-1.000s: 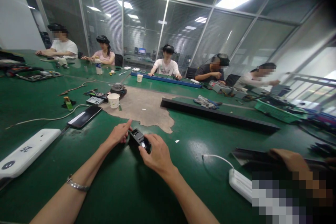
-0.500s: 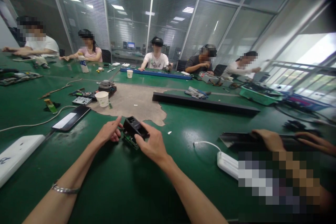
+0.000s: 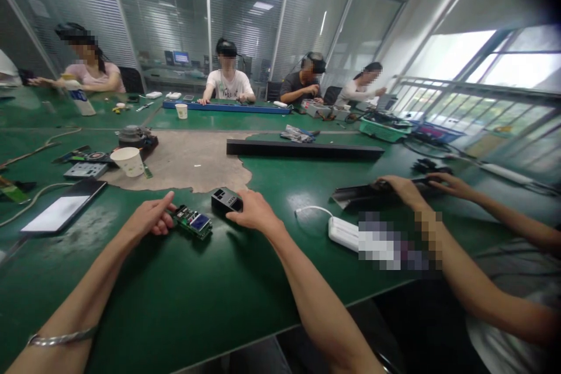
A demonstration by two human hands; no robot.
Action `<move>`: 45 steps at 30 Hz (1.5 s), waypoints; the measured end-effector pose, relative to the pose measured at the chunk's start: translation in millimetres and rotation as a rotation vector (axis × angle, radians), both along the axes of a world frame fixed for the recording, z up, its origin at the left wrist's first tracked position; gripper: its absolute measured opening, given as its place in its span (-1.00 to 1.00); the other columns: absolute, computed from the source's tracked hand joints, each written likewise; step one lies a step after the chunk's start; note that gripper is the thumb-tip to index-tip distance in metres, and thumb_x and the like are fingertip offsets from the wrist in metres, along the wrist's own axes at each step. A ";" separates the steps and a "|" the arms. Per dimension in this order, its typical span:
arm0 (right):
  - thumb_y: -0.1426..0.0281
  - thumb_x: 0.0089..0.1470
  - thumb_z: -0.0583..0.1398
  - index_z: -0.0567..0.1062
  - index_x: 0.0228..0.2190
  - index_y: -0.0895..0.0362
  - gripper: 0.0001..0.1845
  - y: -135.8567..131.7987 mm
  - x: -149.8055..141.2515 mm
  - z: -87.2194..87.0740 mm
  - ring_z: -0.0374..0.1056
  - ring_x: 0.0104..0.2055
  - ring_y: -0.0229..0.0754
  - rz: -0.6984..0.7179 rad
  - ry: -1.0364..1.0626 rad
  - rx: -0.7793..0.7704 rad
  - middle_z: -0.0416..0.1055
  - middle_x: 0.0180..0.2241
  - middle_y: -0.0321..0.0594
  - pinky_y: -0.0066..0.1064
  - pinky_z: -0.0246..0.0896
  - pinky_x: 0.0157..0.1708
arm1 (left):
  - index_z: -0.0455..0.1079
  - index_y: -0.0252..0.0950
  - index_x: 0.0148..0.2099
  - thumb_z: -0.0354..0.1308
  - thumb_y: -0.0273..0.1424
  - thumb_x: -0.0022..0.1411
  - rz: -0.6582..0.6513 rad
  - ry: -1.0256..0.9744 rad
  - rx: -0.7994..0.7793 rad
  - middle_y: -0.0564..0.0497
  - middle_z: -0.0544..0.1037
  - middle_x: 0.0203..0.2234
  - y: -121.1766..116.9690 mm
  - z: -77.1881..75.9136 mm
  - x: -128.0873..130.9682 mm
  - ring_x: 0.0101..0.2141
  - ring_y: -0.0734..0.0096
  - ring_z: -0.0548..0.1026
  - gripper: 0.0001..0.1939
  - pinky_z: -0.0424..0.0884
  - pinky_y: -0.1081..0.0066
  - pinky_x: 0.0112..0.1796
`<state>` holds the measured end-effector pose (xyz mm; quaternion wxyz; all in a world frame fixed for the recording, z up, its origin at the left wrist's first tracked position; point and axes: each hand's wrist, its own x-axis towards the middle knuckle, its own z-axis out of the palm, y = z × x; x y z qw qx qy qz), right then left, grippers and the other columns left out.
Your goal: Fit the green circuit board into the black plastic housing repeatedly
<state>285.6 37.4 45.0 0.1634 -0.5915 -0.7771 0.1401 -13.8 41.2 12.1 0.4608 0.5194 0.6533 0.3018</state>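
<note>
My right hand is closed around a black plastic housing with cut-outs on its top face, held just above the green table. Left of it is a green circuit board with a small blue display, apart from the housing. My left hand is beside the board's left edge, thumb raised and fingers loosely curled, with nothing visible inside. Whether its fingertips touch the board I cannot tell.
A phone, a paper cup and electronic parts lie left. A long black bar lies ahead. A white power bank is at right, near a co-worker's hands on a dark metal piece. Several people sit opposite.
The housing has come away from the circuit board and moved right with my right hand. The board's display now shows beside my left hand. The view has turned right.
</note>
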 end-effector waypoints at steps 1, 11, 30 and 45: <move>0.09 -0.12 0.30 0.37 -0.01 0.11 -0.34 -0.1 0.7 0.8 0.29 0.00 0.02 0.008 0.004 0.017 0.40 -0.04 -0.04 -0.25 0.19 -0.09 | 0.38 -0.38 -0.09 -0.03 0.26 0.03 -0.004 -0.005 -0.013 -0.09 0.56 -0.58 -0.5 1.3 0.4 -0.62 0.33 0.48 -0.21 0.34 0.45 -0.62; 0.31 0.09 0.14 0.46 -0.06 0.09 -0.64 -12.2 -24.3 17.6 0.39 -0.17 -0.13 0.063 0.245 0.192 0.50 -0.17 -0.18 -0.35 0.24 -0.18 | 0.27 -0.44 0.06 -0.18 0.31 0.05 -0.058 -0.040 -0.086 -0.12 0.55 -0.62 -7.0 8.3 4.6 -0.71 0.35 0.42 -0.07 0.16 0.49 -0.70; 0.29 0.09 0.17 0.47 -0.02 0.12 -0.60 -35.5 -74.5 5.7 0.34 -0.12 -0.12 0.335 0.274 0.278 0.48 -0.15 -0.13 -0.30 0.19 -0.04 | 0.39 -0.49 -0.04 -0.26 0.34 0.05 -0.079 -0.064 -0.032 -0.12 0.53 -0.65 -11.6 9.4 1.4 -0.70 0.36 0.43 -0.02 0.18 0.47 -0.65; 0.23 0.08 0.20 0.42 0.00 0.15 -0.54 -40.7 -73.1 -10.4 0.32 -0.10 -0.07 0.361 0.169 0.280 0.45 -0.15 -0.09 -0.25 0.17 -0.03 | 0.30 -0.33 -0.09 -0.11 0.26 0.09 -0.097 0.032 0.067 -0.01 0.49 -0.68 -11.6 9.6 -3.8 -0.72 0.37 0.42 -0.26 0.17 0.53 -0.72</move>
